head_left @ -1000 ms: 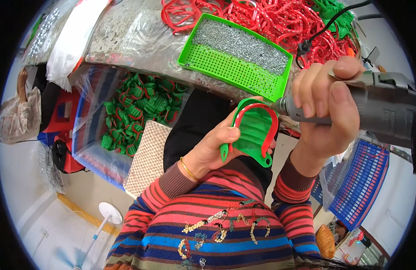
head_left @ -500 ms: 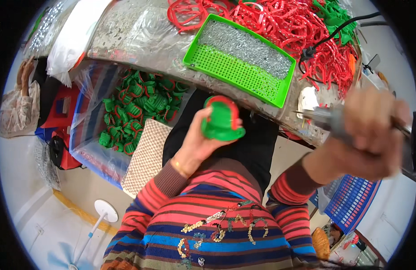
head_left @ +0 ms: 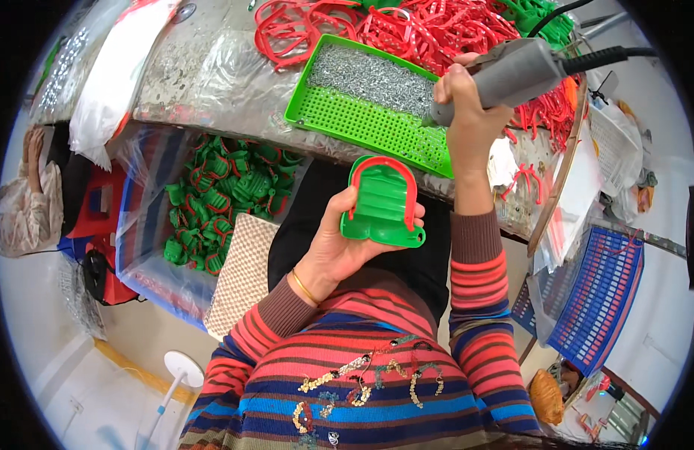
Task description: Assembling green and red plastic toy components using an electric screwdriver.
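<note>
My left hand [head_left: 330,244] is closed around a green plastic part [head_left: 383,199], a ridged shell with a small eyelet at one corner. An arched red plastic strip [head_left: 408,180] runs along the part's rim. My right hand [head_left: 471,124] grips a grey corded electric screwdriver [head_left: 518,73], its nose pointing down at the right half of a bright green perforated tray [head_left: 354,124]. Small silver screws [head_left: 373,79] fill the far side of that tray. The screwdriver's tip is hidden, so I cannot tell whether it touches a screw.
Red plastic strips [head_left: 414,30] lie heaped behind the tray, with green parts [head_left: 542,19] beyond. Below the worktable [head_left: 204,82], a lined bin [head_left: 148,225] holds many red-edged green parts [head_left: 227,187]. A blue basket [head_left: 598,300] stands at right. At far left is another person's arm [head_left: 36,161].
My right hand has swung the screwdriver from the far right to over the tray. My left hand still holds the green part, its open side now turned more toward me.
</note>
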